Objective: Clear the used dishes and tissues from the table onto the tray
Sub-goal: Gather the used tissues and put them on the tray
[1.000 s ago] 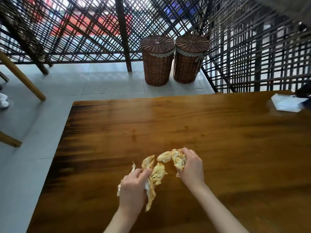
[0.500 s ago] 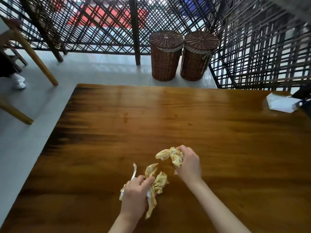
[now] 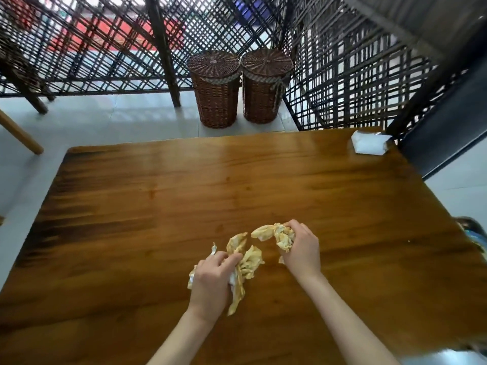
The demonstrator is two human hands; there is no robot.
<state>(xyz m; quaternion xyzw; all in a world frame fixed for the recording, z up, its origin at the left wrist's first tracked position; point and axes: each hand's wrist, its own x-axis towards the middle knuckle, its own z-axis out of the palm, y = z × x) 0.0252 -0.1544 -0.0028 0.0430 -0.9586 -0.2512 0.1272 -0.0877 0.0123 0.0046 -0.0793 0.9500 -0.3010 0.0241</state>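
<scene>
On the glossy brown wooden surface (image 3: 184, 196) no dishes remained, each hand, left hand (image 3: 210, 280) and right hand (image 3: 300, 248), clutched crumpled yellow-stained tissues (image 3: 245, 262) mid-surface, the tray unseen, a white folded napkin (image 3: 369, 143) waiting at its far corner.

Both forearms bare, each hand (image 3: 210, 280) ungloved

two stained tissues (image 3: 246, 262), two wicker baskets (image 3: 214, 88), one white packet (image 3: 370, 143)
</scene>
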